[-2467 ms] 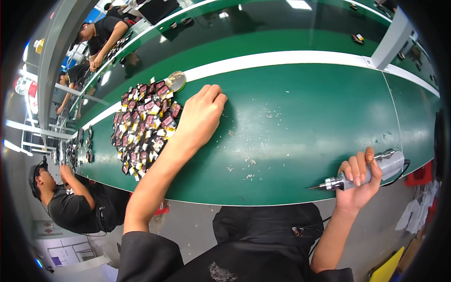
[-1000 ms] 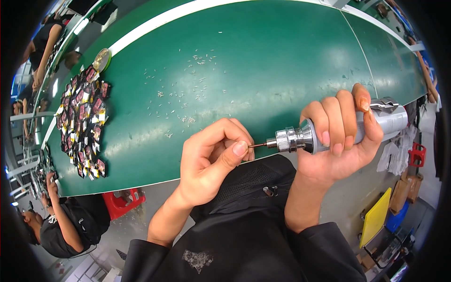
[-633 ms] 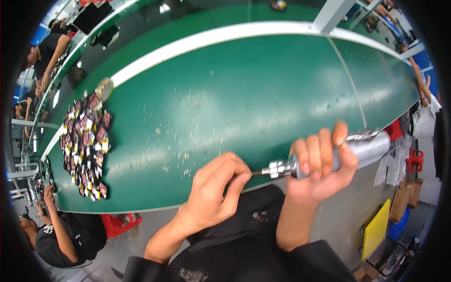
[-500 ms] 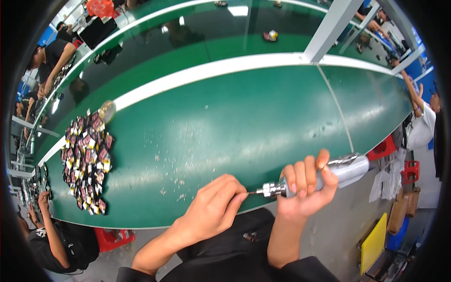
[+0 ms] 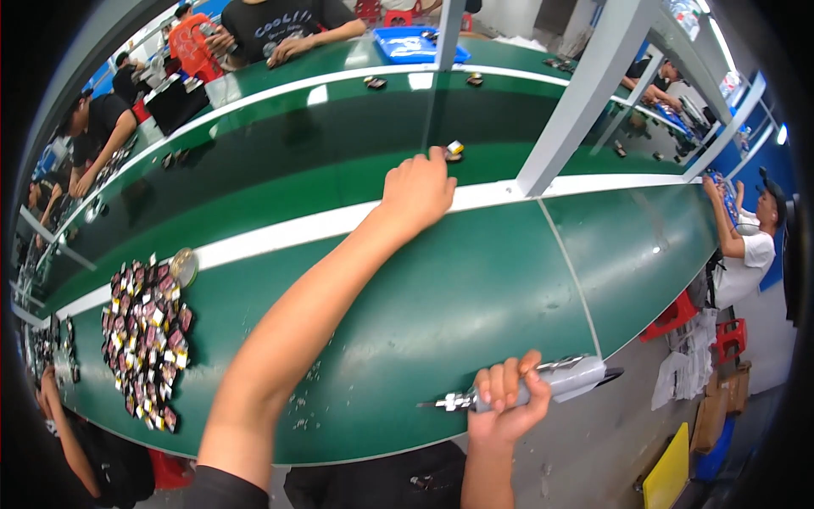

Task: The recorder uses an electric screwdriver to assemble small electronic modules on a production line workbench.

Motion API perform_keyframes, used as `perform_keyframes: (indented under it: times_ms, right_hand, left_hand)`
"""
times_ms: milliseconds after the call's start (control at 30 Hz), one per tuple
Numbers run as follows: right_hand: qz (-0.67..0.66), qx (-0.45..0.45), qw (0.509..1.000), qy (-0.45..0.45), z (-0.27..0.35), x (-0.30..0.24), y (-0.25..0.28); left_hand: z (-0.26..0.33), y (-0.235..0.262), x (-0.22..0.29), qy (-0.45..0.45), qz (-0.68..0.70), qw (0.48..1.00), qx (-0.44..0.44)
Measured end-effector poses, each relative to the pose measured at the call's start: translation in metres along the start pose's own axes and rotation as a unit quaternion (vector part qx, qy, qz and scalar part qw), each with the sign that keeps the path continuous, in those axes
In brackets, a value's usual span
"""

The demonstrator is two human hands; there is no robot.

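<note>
My left hand [image 5: 417,197] reaches across the white rail onto the dark conveyor belt. Its curled fingers are right at a small black part with a yellow and white label [image 5: 454,151]; their tips are hidden, so a grip on it cannot be made out. In my right hand [image 5: 509,399] is a grey electric screwdriver [image 5: 579,374], fingers wrapped round its body, its bit pointing left over the green table [image 5: 407,339]. Scattered tiny screws [image 5: 307,399] lie on the table beneath and beside my left arm.
A heap of small black parts [image 5: 144,348] covers the table's left side, beside a round clear dish [image 5: 184,266]. A grey post [image 5: 585,97] rises from the white rail [image 5: 288,231]. Other parts lie on the belt; a blue tray [image 5: 415,47] and co-workers are beyond.
My left hand has left the screwdriver's bit and stretched forward to the part on the belt. The screwdriver in my right hand now sits lower and further left in view. The view has tilted up.
</note>
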State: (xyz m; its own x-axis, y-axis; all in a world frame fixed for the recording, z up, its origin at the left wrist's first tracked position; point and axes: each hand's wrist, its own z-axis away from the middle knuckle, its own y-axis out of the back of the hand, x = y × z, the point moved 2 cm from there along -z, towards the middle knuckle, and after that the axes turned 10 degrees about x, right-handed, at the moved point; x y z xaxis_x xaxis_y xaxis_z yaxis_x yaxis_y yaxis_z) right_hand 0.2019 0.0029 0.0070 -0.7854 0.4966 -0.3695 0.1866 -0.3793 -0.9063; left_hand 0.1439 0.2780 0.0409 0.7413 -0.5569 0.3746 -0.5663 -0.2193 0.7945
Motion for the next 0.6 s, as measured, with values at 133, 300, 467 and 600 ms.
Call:
perform_keyframes:
  times_ms: [133, 300, 467, 600]
  right_hand:
    - [0.021, -0.019, 0.999, -0.034, 0.004, 0.001, 0.009]
    - [0.040, -0.018, 0.998, -0.054, 0.012, 0.000, 0.009]
    - [0.032, 0.006, 0.997, -0.073, 0.008, -0.007, 0.014]
    - [0.007, -0.038, 0.996, -0.081, 0.003, -0.008, 0.012]
  left_hand:
    - [-0.047, -0.057, -0.005, 0.048, -0.079, 0.996, 0.013]
    - [-0.046, -0.068, -0.018, -0.123, -0.156, 0.980, -0.018]
    - [0.027, -0.012, 0.011, -0.281, -0.012, 0.960, -0.014]
    - [0.132, 0.049, 0.023, -0.346, 0.083, 0.933, -0.053]
